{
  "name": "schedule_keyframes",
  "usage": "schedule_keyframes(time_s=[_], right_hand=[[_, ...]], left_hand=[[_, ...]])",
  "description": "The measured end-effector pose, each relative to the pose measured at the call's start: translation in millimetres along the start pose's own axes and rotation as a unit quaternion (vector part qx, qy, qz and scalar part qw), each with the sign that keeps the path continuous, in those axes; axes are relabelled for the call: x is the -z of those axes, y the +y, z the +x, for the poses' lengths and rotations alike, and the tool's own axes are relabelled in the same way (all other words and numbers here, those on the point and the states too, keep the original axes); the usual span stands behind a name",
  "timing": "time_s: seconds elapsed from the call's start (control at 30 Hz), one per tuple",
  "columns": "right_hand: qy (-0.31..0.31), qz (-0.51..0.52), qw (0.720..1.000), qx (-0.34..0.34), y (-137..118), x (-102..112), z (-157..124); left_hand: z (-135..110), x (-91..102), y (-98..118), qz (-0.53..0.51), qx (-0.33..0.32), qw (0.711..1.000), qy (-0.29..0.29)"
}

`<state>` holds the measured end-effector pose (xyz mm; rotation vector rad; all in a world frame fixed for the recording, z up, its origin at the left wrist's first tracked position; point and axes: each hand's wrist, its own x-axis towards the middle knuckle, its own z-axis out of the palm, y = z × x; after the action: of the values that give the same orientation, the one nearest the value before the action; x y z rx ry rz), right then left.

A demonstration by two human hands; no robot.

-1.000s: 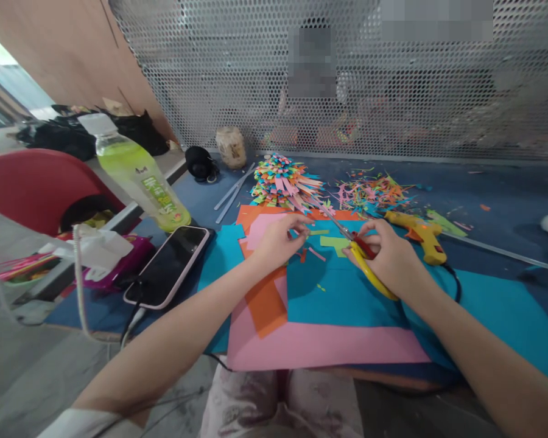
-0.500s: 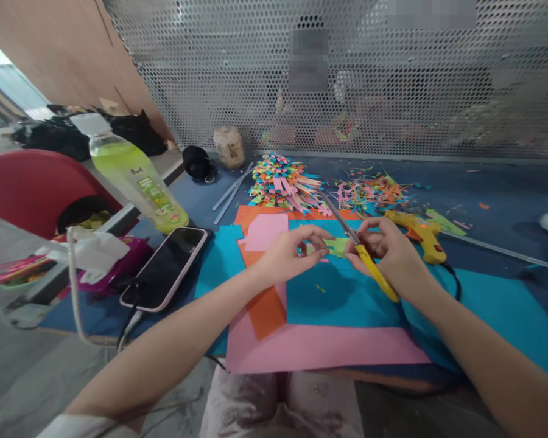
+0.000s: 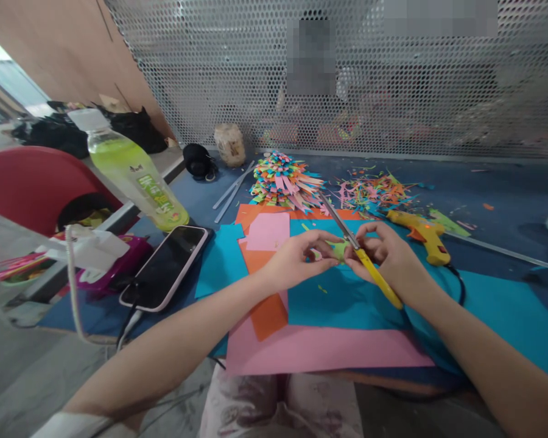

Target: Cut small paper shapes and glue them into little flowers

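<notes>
Above the blue paper sheet (image 3: 329,307), my left hand (image 3: 292,261) pinches one end of a small light-green paper strip (image 3: 336,250). My right hand (image 3: 388,258) grips yellow-handled scissors (image 3: 378,278), their blades together and pointing away to the upper left. Its thumb and fingertips also meet the strip's right end, so the paper spans the short gap between both hands. Just beyond the blades stands a cone-shaped stack of fringed coloured paper (image 3: 283,182). Tiny green bits lie on the blue sheet below.
Coloured paper scraps (image 3: 377,193) are heaped behind a yellow glue gun (image 3: 424,234) at right. Pink paper (image 3: 319,353) lies along the front edge. A phone (image 3: 167,267), a green drink bottle (image 3: 139,176) and a black round object (image 3: 198,161) stand left. A perforated metal screen (image 3: 237,61) rises behind.
My hands have drawn closer together, with less of the green strip showing between them. The left hand moved slightly right. The scissors remain in my right hand.
</notes>
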<state>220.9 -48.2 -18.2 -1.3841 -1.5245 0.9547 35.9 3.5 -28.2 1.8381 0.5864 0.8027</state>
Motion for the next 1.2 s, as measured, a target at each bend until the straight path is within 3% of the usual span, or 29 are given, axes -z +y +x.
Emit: schedule_keyframes(time_s=[0.2, 0.43, 0.63, 0.83, 1.13, 1.2], right_hand=[[0.002, -0.006, 1.000, 0.001, -3.6, -2.6, -0.4], [-0.036, 0.024, 0.999, -0.011, -6.9, 1.3, 0.2], [-0.050, -0.023, 0.998, -0.006, -4.8, 6.2, 0.1], [-0.057, -0.064, 0.996, -0.018, -21.4, 4.0, -6.5], [-0.061, -0.081, 0.995, -0.017, -20.2, 3.6, -5.2], [-0.037, -0.104, 0.994, -0.008, -20.5, 3.1, -5.6]], left_hand=[[0.6, -2.2, -1.4, -0.027, 0.007, 0.999, 0.026], [6.7, 9.0, 10.8, -0.178, 0.050, 0.965, 0.186], [8.4, 15.0, 16.3, -0.219, 0.020, 0.938, 0.267], [9.1, 15.3, 14.4, -0.231, 0.006, 0.934, 0.274], [8.5, 14.7, 12.9, -0.204, -0.003, 0.945, 0.256], [8.9, 15.0, 11.0, -0.202, -0.008, 0.946, 0.255]])
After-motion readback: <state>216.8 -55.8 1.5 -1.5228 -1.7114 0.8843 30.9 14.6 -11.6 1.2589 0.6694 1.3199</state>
